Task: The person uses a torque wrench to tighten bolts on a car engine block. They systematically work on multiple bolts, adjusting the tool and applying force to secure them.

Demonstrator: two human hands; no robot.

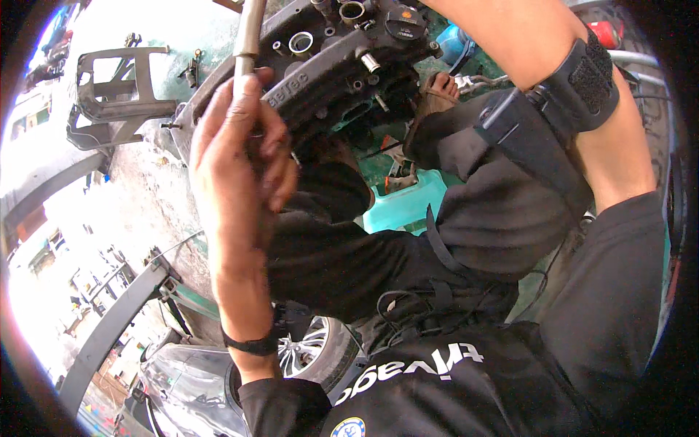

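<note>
My left hand (244, 135) grips the lower end of a long silver metal bar (248, 33) held upright in the picture over the left part of a dark engine valve cover (306, 95). The cover has round ports, studs, a black filler cap (401, 24) and raised lettering, partly hidden by my hand. My right forearm (495, 33), with a black strap and mount, runs off the top edge at the right, so my right hand is out of the picture.
A grey metal bracket (125, 102) lies left of the engine. My legs and sandalled foot (443, 86) are below and beside it, around a teal plastic piece (393, 207). A blue container (451, 45) and red can (604, 35) are at upper right. A dark car (182, 379) shows at lower left.
</note>
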